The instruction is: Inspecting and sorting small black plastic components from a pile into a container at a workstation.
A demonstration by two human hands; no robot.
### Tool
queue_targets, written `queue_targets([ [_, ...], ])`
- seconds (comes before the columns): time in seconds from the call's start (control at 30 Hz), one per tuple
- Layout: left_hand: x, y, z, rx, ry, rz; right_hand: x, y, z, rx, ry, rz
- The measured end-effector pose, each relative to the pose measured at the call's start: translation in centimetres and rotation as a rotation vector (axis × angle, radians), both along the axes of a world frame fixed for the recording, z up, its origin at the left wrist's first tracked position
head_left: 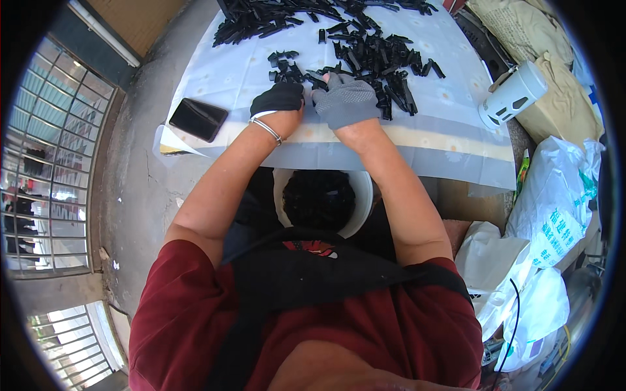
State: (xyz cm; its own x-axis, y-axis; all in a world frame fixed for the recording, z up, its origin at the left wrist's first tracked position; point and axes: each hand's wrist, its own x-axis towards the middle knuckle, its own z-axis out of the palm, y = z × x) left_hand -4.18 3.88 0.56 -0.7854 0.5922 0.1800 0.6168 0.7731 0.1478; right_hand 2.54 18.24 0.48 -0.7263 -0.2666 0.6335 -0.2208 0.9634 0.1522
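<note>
My left hand (277, 104), in a black fingerless glove with a bracelet at the wrist, is curled closed over the near part of the table. My right hand (349, 103), in a grey dotted glove, is beside it with its fingers bent together. Just beyond them, black plastic pieces (284, 68) lie in a small loose group, and one dark piece (317, 81) shows between the hands. Whatever the fingers grip is hidden by the gloves. A bigger heap of black clip-like parts (372, 55) spreads beyond and right of my right hand.
Another black heap (261, 19) covers the far side of the cloth-covered table (222, 72). A phone (199, 119) lies at left, a pale blue cup (515, 94) stands at right. Below the table edge, a white bucket (366, 195) holds dark pieces. Plastic bags (551, 202) crowd the right.
</note>
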Motion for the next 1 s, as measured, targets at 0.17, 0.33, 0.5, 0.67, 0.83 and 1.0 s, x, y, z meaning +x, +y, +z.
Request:
queue_targets([
  [0.17, 0.6, -1.2, -1.3, 0.168, 0.178, -0.102, -0.4, 0.2, 0.0, 0.044, -0.034, 0.087],
  [0.33, 0.2, -3.2, -1.6, 0.356, 0.058, -0.097, 0.9, 0.1, 0.5, 0.063, -0.222, 0.061],
  [0.5, 1.5, -4.6, -0.4, 0.358, -0.126, -0.123, 2.3, 0.1, 1.0, -0.191, -0.023, 0.150],
  [0.67, 4.7, -4.3, 4.1, 0.314, -0.587, -0.057, 4.9, -0.4, 1.0, -0.423, -0.086, 0.204],
  [0.83, 4.5, -5.3, 2.5, 0.311, -0.715, -0.275, 6.9, -1.8, 1.5, -0.695, -0.484, 0.445],
  [1.0, 5.5, -4.9, -0.3, 0.809, -1.234, -0.070, 7.7, -2.0, 0.9, -0.611, -0.321, 0.271],
])
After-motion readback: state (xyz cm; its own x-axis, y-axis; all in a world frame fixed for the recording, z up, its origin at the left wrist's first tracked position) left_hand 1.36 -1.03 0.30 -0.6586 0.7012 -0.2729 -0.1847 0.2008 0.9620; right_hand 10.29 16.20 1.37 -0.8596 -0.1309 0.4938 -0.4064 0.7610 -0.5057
